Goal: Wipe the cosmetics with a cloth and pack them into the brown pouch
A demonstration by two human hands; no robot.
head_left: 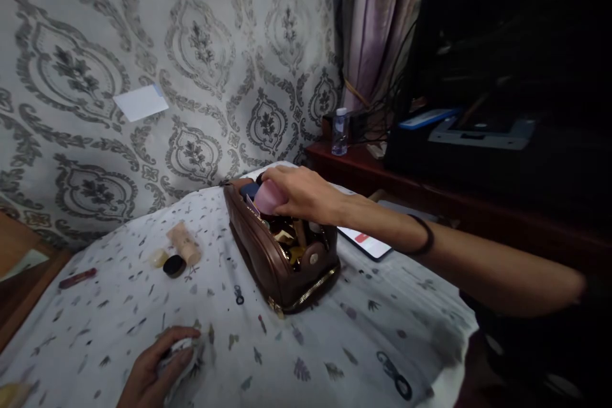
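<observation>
A brown leather toiletry bag [253,255] lies unzipped on the patterned sheet, with gold-coloured and dark items inside. My right hand [301,194] reaches over its far end, fingers closed around a smooth pink rounded object [270,196] at the opening. What kind of object it is, I cannot make out. Beside it in the bag sits a dark blue item [249,190]. Low in the view, my left hand [160,363] rests at the sheet with thumb and forefinger curled around something whitish, too blurred to name.
Left of the bag lie a beige tube [184,242], a round black cap [174,266], a small yellowish item [158,258] and a slim dark red tube [77,278]. A lit phone or tablet [368,242] is right of the bag. A bottle [340,132] stands on the reddish wooden furniture [354,169].
</observation>
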